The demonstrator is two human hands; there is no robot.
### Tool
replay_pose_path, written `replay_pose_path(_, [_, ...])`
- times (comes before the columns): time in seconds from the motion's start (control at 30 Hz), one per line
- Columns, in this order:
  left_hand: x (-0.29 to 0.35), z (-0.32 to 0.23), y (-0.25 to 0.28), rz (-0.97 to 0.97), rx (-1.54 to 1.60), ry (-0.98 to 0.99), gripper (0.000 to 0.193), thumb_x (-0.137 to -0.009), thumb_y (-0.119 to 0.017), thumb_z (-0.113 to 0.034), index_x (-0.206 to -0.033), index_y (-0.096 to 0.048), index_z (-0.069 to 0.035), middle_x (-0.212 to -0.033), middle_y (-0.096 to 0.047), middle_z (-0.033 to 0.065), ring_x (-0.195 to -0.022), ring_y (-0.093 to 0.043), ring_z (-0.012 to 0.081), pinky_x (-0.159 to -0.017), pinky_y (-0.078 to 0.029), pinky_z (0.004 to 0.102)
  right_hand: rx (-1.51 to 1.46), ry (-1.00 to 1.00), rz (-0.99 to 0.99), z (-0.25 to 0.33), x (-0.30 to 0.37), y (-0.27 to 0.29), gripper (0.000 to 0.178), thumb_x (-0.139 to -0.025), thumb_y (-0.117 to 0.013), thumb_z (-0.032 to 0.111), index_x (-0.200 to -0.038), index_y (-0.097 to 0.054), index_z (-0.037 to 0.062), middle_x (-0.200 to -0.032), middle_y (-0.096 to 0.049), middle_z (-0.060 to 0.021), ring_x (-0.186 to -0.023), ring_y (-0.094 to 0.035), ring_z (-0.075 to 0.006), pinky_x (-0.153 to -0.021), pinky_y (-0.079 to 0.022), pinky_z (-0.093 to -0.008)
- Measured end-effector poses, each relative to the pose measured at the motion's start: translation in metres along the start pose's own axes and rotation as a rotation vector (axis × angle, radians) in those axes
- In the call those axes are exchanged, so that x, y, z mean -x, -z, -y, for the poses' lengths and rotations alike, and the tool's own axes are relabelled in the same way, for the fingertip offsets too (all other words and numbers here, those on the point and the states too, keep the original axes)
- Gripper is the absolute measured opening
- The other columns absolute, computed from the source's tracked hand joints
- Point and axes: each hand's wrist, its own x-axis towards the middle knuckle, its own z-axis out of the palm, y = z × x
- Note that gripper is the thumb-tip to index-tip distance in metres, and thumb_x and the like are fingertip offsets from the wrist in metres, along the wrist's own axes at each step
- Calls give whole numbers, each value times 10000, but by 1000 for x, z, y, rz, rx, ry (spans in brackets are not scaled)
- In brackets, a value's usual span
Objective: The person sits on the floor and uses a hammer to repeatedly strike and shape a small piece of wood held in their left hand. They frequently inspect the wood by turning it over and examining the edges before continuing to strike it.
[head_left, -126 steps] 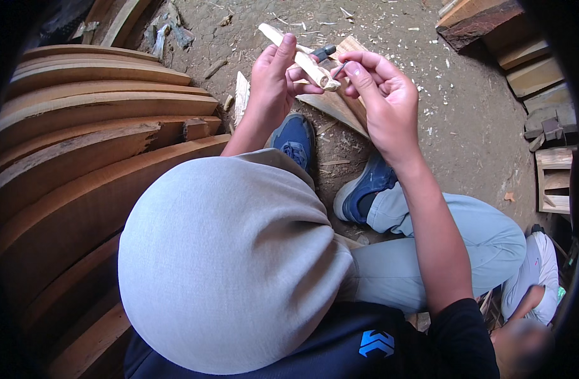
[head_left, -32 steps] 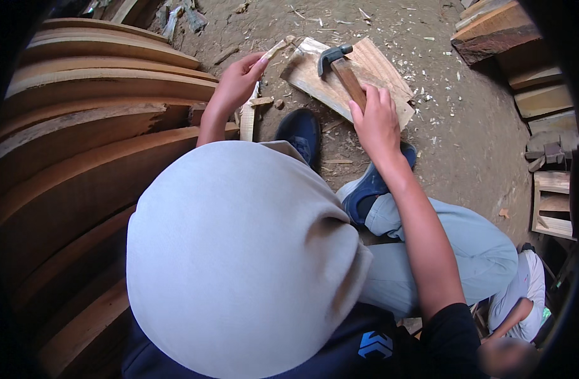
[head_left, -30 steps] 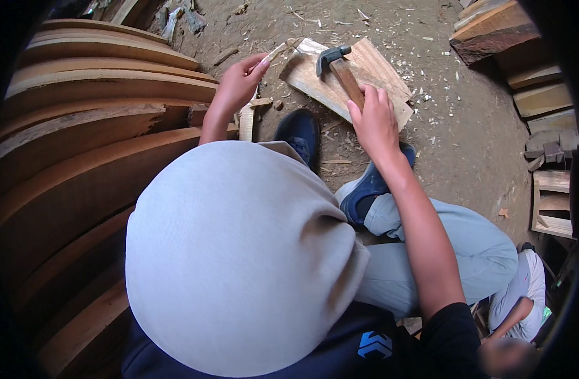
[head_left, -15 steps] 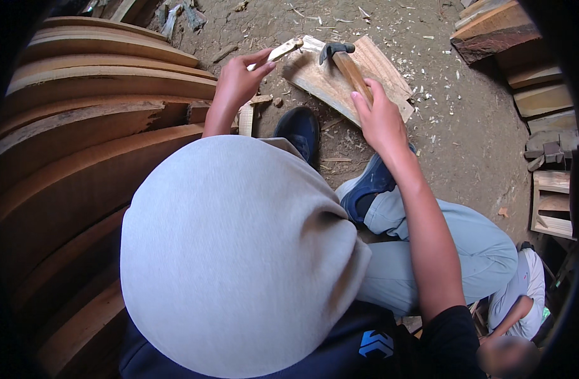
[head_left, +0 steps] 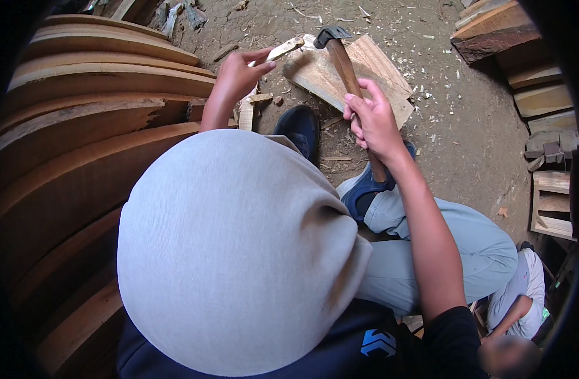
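My right hand [head_left: 375, 120] is closed around the brown wooden handle of a hammer [head_left: 347, 72]. Its dark metal head is raised, pointing away from me, over the far part of a flat wooden board [head_left: 318, 77] on the ground. To the left, my left hand [head_left: 242, 72] pinches a short, pale strip of wood [head_left: 278, 52] between thumb and fingers. The strip's far end is by the board's left corner; whether it touches the board I cannot tell. A second flat piece of wood [head_left: 371, 57] lies partly under the board.
Curved planks [head_left: 100, 79] are stacked along my left side. Cut timber [head_left: 501, 31] is piled at the far right, and wood chips litter the dirt floor [head_left: 453, 114]. My shoes [head_left: 299, 129] are just nearer than the board. Another person [head_left: 520, 297] is at the lower right.
The hammer has risen and turned more upright, its head moving slightly left and away. My right hand's grip has shifted, with more handle showing below it. My left hand and the strip have barely moved.
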Motion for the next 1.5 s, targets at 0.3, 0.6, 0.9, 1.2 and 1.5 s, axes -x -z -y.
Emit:
replay_pose_path(0.3, [-1,9,-2,-30,-30,-4,441,-925,-722,-342,-1285,-688,-90,-1018,-749,113,-952,-675,155,-895,-508,321,-16,-11,-5,-3,3,-9,352,-1017,-577,187,-1309,-447,39,-815,-598,-51,-410,-428,-42,-322,-347,-229])
replay_pose_path(0.6, [2,15,-5,-37,-67,75,495,-976,-632,-450,-1246,-702,-41,-750,-671,17,-607,-494,70,-559,-422,266,-119,-33,-13,9,2,-6,360,-1021,-559,175,-1330,-439,34,-885,-627,-91,-455,-443,-44,-339,-367,-218])
replay_pose_path(0.9, [0,21,-15,-29,24,127,461,-965,-659,-424,-1253,-710,-67,-740,-653,7,-598,-473,58,-543,-404,251,201,-20,-82,-1,1,-5,439,-1053,-522,266,-1423,-474,35,-839,-627,-67,-526,-526,-90,-426,-428,-260])
replay_pose_path(1.2, [4,26,-23,-33,152,175,489,-953,-690,-418,-1289,-686,-62,-767,-642,2,-593,-465,55,-537,-409,227,607,239,-178,-5,-9,-14,444,-1031,-557,296,-1366,-544,6,-824,-659,-192,-741,-644,-236,-720,-502,-372])
replay_pose_path(1.5, [10,20,-29,-42,177,235,502,-957,-673,-444,-1313,-673,-91,-789,-658,12,-607,-518,58,-523,-426,226,581,180,-177,-11,-7,-13,441,-1032,-553,306,-1373,-550,26,-784,-653,-175,-709,-650,-237,-692,-502,-373])
